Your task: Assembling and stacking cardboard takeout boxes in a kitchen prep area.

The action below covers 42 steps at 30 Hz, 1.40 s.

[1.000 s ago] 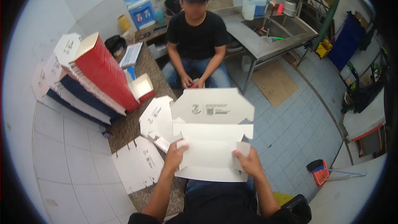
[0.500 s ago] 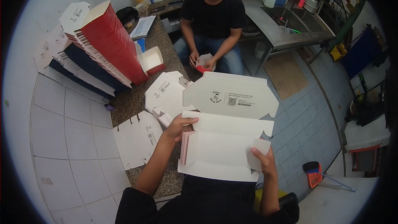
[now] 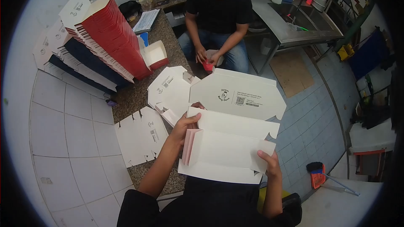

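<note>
While both hands are clamped on it, the white cardboard blank [image 3: 229, 149] is up in the air by the counter's [image 3: 171, 44] right edge. Left hand's [image 3: 184, 127] thumb lies on top at the blank's left edge, fingers wrapped underneath; right hand's [image 3: 271, 163] thumb presses the little right flap, its other fingers mostly hidden behind. It's smooth, matte card with straight creases, and the far panel [image 3: 244, 94] has clipped corners (black print on it, fwiw). Left flaps stand up in pinkish layers. Along the speckled stone counter's left edge there's a tall, ridged red box stack [image 3: 111, 38].
</note>
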Available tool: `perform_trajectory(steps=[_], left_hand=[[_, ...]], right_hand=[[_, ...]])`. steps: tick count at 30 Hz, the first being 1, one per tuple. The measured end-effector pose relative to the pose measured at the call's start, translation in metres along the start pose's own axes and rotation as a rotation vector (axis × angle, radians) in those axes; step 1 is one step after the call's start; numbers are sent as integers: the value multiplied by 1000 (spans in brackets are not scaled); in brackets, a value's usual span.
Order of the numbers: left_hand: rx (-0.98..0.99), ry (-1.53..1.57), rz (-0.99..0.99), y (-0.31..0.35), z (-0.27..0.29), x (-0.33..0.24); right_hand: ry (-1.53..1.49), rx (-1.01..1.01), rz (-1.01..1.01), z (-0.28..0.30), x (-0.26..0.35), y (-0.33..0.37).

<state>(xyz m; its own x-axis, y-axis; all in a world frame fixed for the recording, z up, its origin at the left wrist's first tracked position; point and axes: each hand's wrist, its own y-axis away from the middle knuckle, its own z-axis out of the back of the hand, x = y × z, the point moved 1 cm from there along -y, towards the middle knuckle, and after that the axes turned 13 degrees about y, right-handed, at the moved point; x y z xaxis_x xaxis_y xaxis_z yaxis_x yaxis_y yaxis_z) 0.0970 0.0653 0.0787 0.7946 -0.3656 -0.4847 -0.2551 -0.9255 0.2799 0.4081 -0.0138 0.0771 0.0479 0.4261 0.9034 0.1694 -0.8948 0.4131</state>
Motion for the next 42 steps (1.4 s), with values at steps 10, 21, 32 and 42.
perform_trajectory(steps=[10, 21, 32, 42], left_hand=[[75, -53, -12, 5, 4, 7], [-8, -71, -44, 12, -2, 7], [191, 56, 16, 10, 3, 8], [285, 268, 97, 7, -3, 26]], right_hand=[[-285, 130, 98, 28, 12, -33], [62, 44, -75, 11, 29, -35], [82, 20, -89, 16, 22, -40], [-261, -24, -78, 44, -32, -54]])
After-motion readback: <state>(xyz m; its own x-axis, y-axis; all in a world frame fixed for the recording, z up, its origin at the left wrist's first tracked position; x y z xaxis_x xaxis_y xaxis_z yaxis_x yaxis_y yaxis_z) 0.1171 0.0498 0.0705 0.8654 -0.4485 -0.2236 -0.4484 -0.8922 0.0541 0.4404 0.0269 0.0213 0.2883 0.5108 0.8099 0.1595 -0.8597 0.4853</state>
